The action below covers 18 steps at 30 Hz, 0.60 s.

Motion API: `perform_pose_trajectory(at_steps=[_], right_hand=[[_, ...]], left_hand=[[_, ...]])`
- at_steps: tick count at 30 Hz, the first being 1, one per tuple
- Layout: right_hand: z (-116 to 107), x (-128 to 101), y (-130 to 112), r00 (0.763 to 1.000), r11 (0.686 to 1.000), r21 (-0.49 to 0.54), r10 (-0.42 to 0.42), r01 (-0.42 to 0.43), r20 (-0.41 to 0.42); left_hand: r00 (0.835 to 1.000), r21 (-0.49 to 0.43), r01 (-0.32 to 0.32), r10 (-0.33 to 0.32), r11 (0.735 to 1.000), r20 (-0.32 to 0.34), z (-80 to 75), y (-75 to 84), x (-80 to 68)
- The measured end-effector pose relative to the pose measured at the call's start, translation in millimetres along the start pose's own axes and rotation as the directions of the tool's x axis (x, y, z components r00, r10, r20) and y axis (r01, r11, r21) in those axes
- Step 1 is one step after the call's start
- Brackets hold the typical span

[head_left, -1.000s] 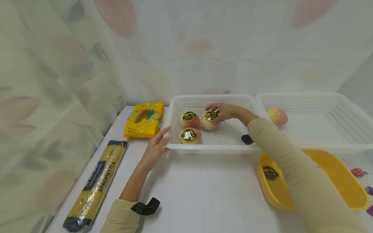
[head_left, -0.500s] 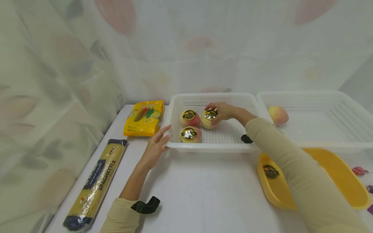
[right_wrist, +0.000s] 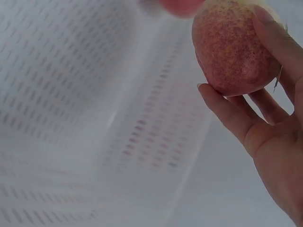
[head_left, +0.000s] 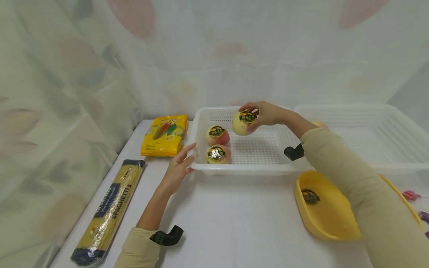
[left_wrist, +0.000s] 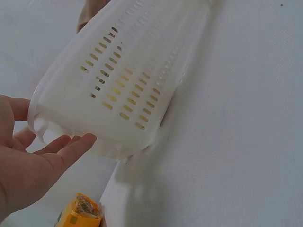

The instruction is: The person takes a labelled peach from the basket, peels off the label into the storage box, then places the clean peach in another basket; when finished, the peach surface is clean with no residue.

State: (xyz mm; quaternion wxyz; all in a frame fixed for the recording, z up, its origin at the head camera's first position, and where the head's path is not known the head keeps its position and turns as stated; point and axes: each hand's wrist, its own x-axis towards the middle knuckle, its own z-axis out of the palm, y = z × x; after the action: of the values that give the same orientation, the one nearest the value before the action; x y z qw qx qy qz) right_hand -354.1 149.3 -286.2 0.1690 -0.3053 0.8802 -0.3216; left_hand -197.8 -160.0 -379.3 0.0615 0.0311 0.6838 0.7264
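Note:
My right hand (head_left: 268,113) grips a yellow-pink peach (head_left: 242,124) with a black label, raised over the left white plastic basket (head_left: 258,169). In the right wrist view, thumb and fingers wrap the red-speckled side of the peach (right_wrist: 234,52). Two more labelled peaches lie in the left part of that basket, a rear peach (head_left: 218,136) and a front peach (head_left: 218,154). At the basket's left front corner, my left hand (head_left: 175,173) touches the rim with fairly straight fingers. From the left wrist view, the fingers lie around the rim and against the perforated basket wall (left_wrist: 94,113).
A second white basket (head_left: 368,165) adjoins on the right; a peach (head_left: 318,124) in it is mostly hidden by my sleeve. Nearer stands a yellow container (head_left: 315,223). Left are a yellow mango candy bag (head_left: 164,136) and a spaghetti pack (head_left: 108,214). Wrapped lollipops (head_left: 411,195) lie far right.
The right hand has lifted its peach from the basket floor, up and slightly right. The right forearm has shifted right, now covering most of the peach in the second basket. The left hand stays put.

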Motion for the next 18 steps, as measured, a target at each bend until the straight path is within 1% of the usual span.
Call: perform_pose_trajectory(at_steps=[4, 8, 11, 13, 18], right_hand=[[-9, -24, -24, 0.997, 0.997, -0.006, -0.073, 0.073, -0.021], [-7, -54, -44, 0.984, 0.984, 0.000, -0.177, 0.177, -0.021], [4, -77, -56, 0.966, 0.965, 0.027, -0.260, 0.260, 0.003], [13, -92, -63, 0.955, 0.955, 0.044, -0.295, 0.293, 0.032], [42, -120, -69, 0.940, 0.950, 0.026, -0.312, 0.311, 0.138]], left_hand=[[1.000, -0.003, 0.006, -0.006, 1.000, -0.002, 0.2, 0.8, -0.3], [1.000, 0.002, 0.000, 0.000, 1.000, 0.004, -1.4, 0.9, -0.9], [1.000, 0.008, -0.004, 0.004, 1.000, 0.004, -3.7, 1.1, -1.2], [1.000, 0.011, -0.005, 0.005, 1.000, 0.006, -5.3, 1.4, -1.4], [1.000, 0.005, -0.008, 0.008, 1.000, 0.007, -8.2, 2.0, -1.5]])
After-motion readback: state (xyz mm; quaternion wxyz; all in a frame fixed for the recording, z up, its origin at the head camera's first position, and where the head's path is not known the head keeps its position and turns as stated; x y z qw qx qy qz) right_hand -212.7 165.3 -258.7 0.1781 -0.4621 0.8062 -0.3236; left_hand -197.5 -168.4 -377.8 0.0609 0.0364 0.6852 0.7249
